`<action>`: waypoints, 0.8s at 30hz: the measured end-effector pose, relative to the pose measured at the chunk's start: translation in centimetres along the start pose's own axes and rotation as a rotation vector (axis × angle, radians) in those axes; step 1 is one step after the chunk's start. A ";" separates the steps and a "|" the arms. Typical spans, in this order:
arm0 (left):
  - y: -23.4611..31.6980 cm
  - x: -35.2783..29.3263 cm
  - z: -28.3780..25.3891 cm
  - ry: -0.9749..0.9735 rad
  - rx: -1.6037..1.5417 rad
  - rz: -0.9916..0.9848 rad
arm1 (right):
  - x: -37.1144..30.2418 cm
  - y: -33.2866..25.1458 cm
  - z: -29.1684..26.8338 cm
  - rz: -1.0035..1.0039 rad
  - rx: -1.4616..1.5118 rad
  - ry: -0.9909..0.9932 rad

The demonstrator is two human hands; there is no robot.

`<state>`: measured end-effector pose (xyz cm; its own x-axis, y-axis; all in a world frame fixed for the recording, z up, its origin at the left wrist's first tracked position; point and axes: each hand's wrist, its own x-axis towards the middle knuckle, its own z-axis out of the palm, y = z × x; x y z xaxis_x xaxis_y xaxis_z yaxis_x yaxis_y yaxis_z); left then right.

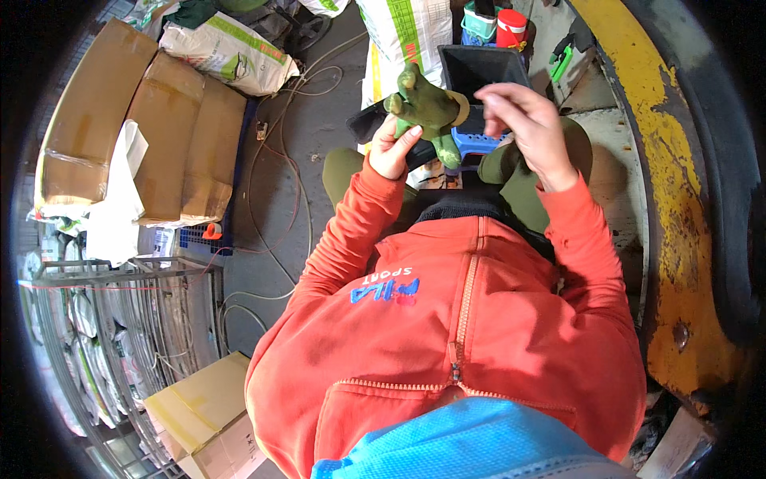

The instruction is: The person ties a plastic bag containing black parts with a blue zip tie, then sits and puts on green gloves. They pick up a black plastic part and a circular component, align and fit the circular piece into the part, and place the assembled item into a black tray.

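Observation:
My left hand (390, 148) is closed around the underside of a green plush toy (431, 108), thumb pressed on its side. Stubby limbs stick out of the toy, and a pale tan patch lies at its right end. Just right of that patch, my right hand (527, 128) is raised with bent fingers drawn together, apart from the toy. Whatever those fingers may hold is too small to make out. Beneath the hands, between my knees, part of a blue plastic stool (477, 144) shows.
A black bin (487, 68) stands beyond my hands, with a red container (511, 29) behind it. White sacks (415, 32) lie ahead. Cardboard boxes (144, 128) and a metal rack (120, 275) fill the left. Hoses (307, 191) cross the floor. A yellow, worn metal beam (662, 160) curves along the right.

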<state>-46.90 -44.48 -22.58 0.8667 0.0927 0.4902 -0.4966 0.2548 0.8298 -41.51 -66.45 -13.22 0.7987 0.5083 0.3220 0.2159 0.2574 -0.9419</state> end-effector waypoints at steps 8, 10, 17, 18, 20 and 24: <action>-1.0 3.1 -0.1 0.222 -0.497 -0.240 | 11.0 1.5 -3.9 -0.092 -0.603 -0.418; -1.2 4.1 -1.4 0.238 -0.721 -0.322 | 12.0 3.1 -4.4 -0.369 -0.510 -0.636; -5.0 6.9 -5.2 0.253 -0.749 -0.728 | 10.8 11.6 -2.7 -0.384 -0.606 -0.449; -5.5 7.4 -5.5 0.348 -0.702 -0.816 | 10.7 12.7 -2.8 -0.324 -0.609 -0.408; -6.0 8.2 -5.4 0.433 -0.630 -0.970 | 10.4 14.7 -2.8 -0.075 -0.494 -0.247; -6.9 8.6 -2.7 0.672 -0.126 -0.745 | 10.6 17.3 -2.9 0.433 -0.154 -0.034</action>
<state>-35.84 -42.82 -24.83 0.8205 0.3816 -0.4256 0.1572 0.5653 0.8098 -27.67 -58.98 -26.42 0.8156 0.5692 -0.1040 -0.0508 -0.1085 -0.9928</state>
